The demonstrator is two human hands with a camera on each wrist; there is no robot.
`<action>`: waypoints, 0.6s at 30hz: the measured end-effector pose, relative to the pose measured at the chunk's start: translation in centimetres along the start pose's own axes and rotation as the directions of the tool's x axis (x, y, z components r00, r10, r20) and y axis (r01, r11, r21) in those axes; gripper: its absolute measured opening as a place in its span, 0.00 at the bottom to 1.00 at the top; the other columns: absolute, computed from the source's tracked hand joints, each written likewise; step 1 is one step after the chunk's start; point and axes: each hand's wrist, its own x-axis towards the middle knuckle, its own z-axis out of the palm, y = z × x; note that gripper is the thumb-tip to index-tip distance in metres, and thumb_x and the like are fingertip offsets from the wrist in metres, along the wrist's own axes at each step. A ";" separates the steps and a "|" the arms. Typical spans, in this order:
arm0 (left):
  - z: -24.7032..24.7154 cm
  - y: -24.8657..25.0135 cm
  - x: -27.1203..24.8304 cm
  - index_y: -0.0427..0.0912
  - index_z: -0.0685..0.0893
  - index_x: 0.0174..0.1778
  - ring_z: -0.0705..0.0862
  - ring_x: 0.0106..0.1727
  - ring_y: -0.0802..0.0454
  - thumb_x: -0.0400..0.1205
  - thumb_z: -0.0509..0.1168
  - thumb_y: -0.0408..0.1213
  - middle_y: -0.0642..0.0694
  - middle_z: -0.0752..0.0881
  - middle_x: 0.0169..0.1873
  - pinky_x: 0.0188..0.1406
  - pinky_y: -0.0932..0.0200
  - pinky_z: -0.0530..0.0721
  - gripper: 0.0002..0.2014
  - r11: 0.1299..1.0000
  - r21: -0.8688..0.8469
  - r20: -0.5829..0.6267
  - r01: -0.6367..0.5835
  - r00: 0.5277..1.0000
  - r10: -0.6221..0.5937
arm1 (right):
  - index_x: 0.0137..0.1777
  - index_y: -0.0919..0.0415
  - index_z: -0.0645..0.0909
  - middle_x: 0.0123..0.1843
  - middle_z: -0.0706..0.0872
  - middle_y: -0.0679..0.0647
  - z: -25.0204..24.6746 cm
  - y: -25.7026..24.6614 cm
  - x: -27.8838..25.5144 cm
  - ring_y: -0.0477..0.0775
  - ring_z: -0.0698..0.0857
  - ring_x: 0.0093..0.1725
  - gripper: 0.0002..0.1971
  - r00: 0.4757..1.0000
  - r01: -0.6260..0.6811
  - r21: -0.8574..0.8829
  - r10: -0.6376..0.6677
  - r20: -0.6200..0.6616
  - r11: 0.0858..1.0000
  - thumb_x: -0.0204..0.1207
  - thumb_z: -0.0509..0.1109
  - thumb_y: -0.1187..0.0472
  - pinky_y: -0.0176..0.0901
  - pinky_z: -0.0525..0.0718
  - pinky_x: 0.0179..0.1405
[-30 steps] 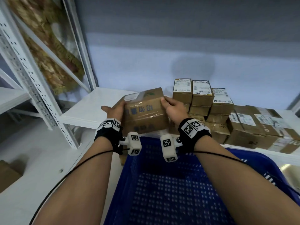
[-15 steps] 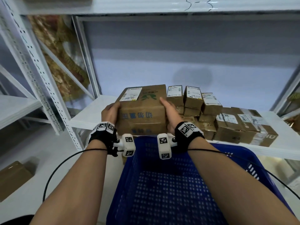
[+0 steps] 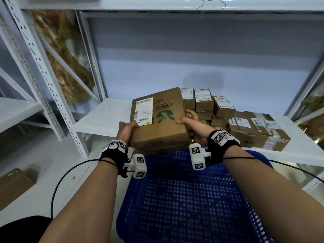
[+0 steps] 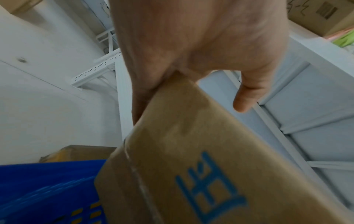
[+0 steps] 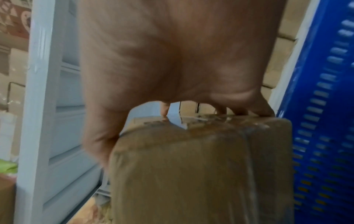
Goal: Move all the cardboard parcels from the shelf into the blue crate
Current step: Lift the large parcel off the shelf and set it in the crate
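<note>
Held parcel (image 3: 157, 120): white barcode label, green logo, print unreadable; shelf edge (image 3: 175, 4) handwritten "5-3".

You are standing in a stockroom or parcel depot: white perforated-steel racking (image 3: 37, 71) rises around you, one white shelf board (image 3: 105, 118) carries a stack of brown cardboard parcels with printed shipping labels (image 3: 243, 123), and a blue perforated plastic crate (image 3: 184, 204) sits below it.

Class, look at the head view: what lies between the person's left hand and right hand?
The large cardboard parcel, gripped at its sides by the left hand and right hand, above the blue crate; the head view shows it.
</note>
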 end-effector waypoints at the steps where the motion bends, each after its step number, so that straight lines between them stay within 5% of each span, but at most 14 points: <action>1: -0.3 -0.5 0.8 0.41 0.76 0.52 0.86 0.44 0.41 0.71 0.70 0.42 0.36 0.87 0.49 0.43 0.48 0.87 0.18 1.000 0.025 -0.002 0.003 1.000 -0.003 | 0.84 0.43 0.49 0.72 0.75 0.61 -0.4 0.3 -0.3 0.58 0.83 0.58 0.45 1.000 -0.021 -0.049 0.022 0.021 0.999 0.76 0.75 0.59 0.46 0.88 0.54; 3: -0.7 -1.4 2.8 0.41 0.76 0.63 0.88 0.54 0.38 0.60 0.76 0.46 0.35 0.87 0.58 0.56 0.38 0.88 0.35 0.992 0.116 0.027 0.044 0.998 -0.048 | 0.87 0.52 0.39 0.79 0.69 0.61 -1.3 1.1 -0.6 0.59 0.79 0.65 0.50 0.998 -0.051 -0.163 0.054 0.016 0.985 0.78 0.73 0.61 0.36 0.77 0.60; 5: 0.0 -2.0 3.2 0.43 0.75 0.68 0.87 0.58 0.38 0.57 0.76 0.42 0.37 0.87 0.61 0.60 0.39 0.87 0.41 0.975 0.213 0.113 0.058 0.990 -0.084 | 0.86 0.54 0.32 0.84 0.64 0.58 -1.9 2.0 -0.7 0.59 0.71 0.78 0.59 0.998 -0.052 -0.223 0.058 0.022 0.974 0.73 0.78 0.53 0.39 0.66 0.69; 8: 1.2 -1.6 1.0 0.45 0.77 0.63 0.85 0.57 0.39 0.64 0.71 0.40 0.39 0.87 0.55 0.65 0.43 0.83 0.29 0.935 0.352 0.211 0.041 0.970 -0.122 | 0.86 0.51 0.31 0.82 0.71 0.57 -2.4 4.6 -0.2 0.58 0.75 0.77 0.82 0.995 -0.089 -0.226 0.096 0.020 0.970 0.43 0.89 0.37 0.54 0.66 0.81; 11: 1.1 -2.6 1.1 0.42 0.83 0.52 0.82 0.38 0.44 0.78 0.65 0.39 0.42 0.86 0.39 0.44 0.53 0.82 0.09 0.948 0.295 0.239 0.115 0.952 -0.190 | 0.87 0.47 0.38 0.74 0.79 0.56 -4.2 7.9 -0.3 0.58 0.80 0.72 0.84 0.993 -0.117 -0.128 0.115 -0.026 0.985 0.34 0.91 0.39 0.62 0.70 0.79; 13: 1.1 -3.6 1.9 0.39 0.86 0.47 0.81 0.34 0.45 0.79 0.64 0.37 0.42 0.86 0.36 0.36 0.57 0.78 0.08 0.944 0.301 0.179 0.133 0.965 -0.193 | 0.86 0.44 0.40 0.68 0.82 0.54 -5.3 10.0 -0.9 0.59 0.83 0.68 0.83 0.985 -0.167 -0.081 0.164 -0.042 0.983 0.34 0.92 0.43 0.64 0.73 0.77; 15: 1.2 -5.3 3.4 0.35 0.90 0.50 0.83 0.40 0.44 0.79 0.64 0.35 0.38 0.89 0.44 0.40 0.57 0.81 0.11 0.894 0.444 0.085 0.051 0.991 -0.099 | 0.86 0.40 0.42 0.73 0.79 0.57 -5.6 12.3 -1.6 0.62 0.82 0.68 0.81 0.973 -0.232 -0.063 0.230 -0.037 0.971 0.35 0.93 0.47 0.66 0.75 0.75; 18: 1.5 -8.4 6.1 0.39 0.84 0.68 0.84 0.65 0.37 0.81 0.63 0.38 0.34 0.83 0.68 0.66 0.48 0.83 0.20 0.727 0.686 -0.029 0.012 1.000 0.011 | 0.85 0.37 0.45 0.80 0.70 0.58 -5.4 15.8 -2.1 0.64 0.78 0.72 0.79 0.950 -0.311 -0.070 0.308 -0.052 0.948 0.35 0.93 0.48 0.67 0.74 0.74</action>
